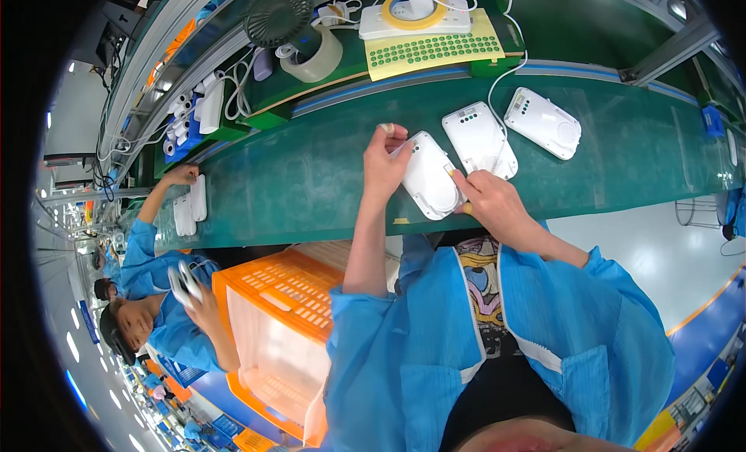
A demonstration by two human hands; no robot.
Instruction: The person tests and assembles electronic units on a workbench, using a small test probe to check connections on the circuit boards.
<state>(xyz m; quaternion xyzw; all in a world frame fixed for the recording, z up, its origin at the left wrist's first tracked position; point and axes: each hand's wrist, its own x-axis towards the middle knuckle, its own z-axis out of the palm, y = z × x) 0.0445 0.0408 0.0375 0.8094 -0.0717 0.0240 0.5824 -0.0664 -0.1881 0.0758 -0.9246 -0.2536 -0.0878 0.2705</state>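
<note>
Over the green bench, my left hand grips the upper left edge of a white plastic device, thumb on its face and fingers curled behind. The device is a rounded rectangle with a circular raised part at its lower end. My right hand closes on its lower right edge, with fingertips at a small yellowish spot on the side. Just right of it lies a similar white device with a row of green dots and a white cable hanging across it. A third such device rests farther right.
The green bench carries a raised shelf with a small fan, a tape roll, a power strip and a yellow sheet of green stickers. An orange crate stands at left, beside a co-worker handling white devices.
</note>
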